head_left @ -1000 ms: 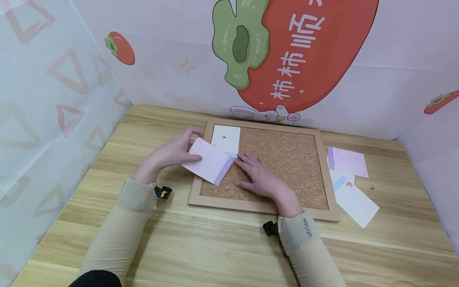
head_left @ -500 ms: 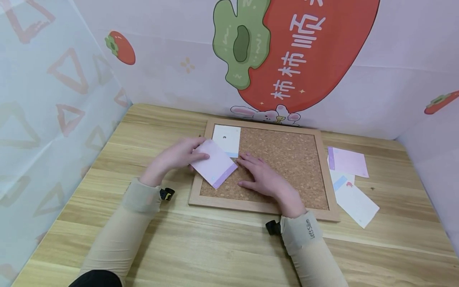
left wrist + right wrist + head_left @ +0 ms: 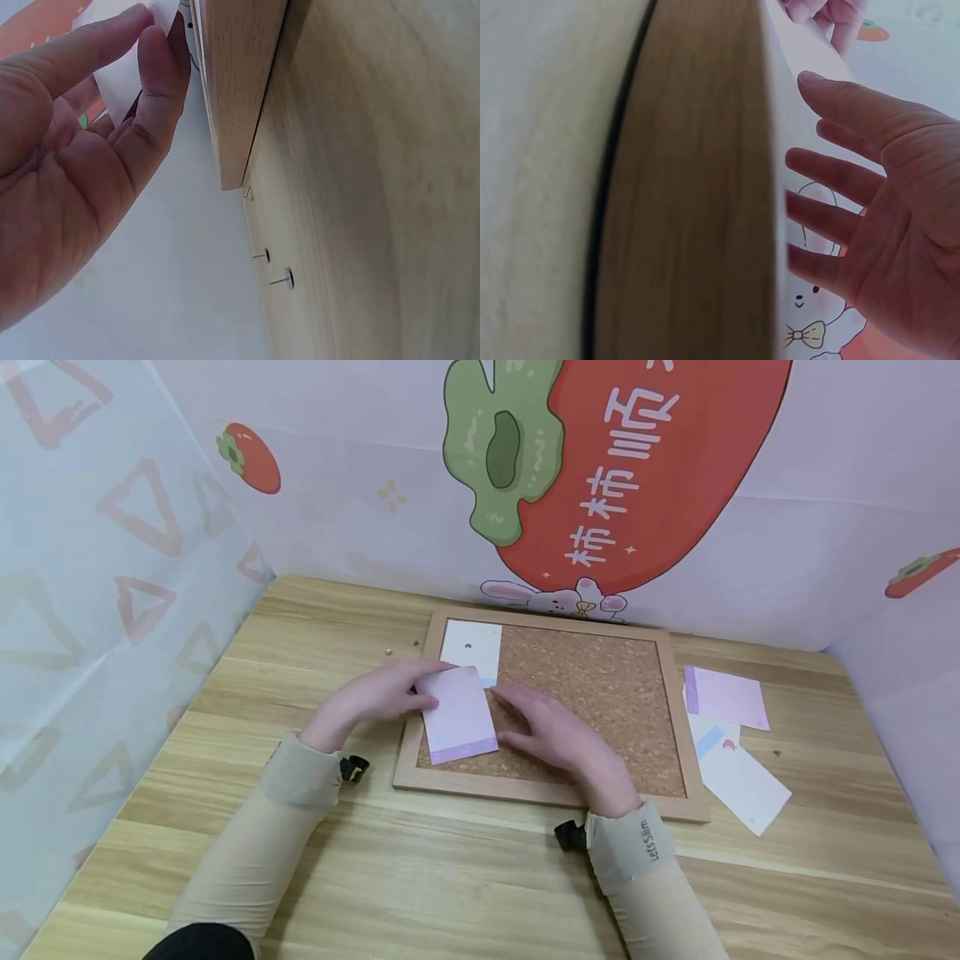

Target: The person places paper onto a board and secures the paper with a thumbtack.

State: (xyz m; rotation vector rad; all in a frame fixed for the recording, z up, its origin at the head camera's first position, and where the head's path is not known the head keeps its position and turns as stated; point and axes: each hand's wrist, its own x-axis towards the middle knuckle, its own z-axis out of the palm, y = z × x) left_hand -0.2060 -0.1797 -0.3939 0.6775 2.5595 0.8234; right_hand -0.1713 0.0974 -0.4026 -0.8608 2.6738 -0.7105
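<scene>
In the head view my left hand (image 3: 382,692) pinches a pale pink note card (image 3: 459,714) by its left edge. A purple strip runs along the card's near edge. It lies over the left part of a wood-framed cork board (image 3: 592,702) and covers the lower left of a white note card (image 3: 476,639). A small dark round spot, perhaps a tack head, marks that white card. My right hand (image 3: 558,731) has its fingers extended at the pink card's right side, over the cork. The right wrist view shows this hand (image 3: 900,187) with spread fingers, holding nothing.
Several thumbtacks (image 3: 289,278) lie points up on the table beyond the board's left side. Right of the board are another pink card (image 3: 727,697) and white cards (image 3: 750,789), partly overlapping. A printed cloth wall (image 3: 337,510) stands behind the table.
My left hand has moved slightly right and nearer, turning the pink card clockwise so its purple strip now faces me. My right hand has shifted only a little.
</scene>
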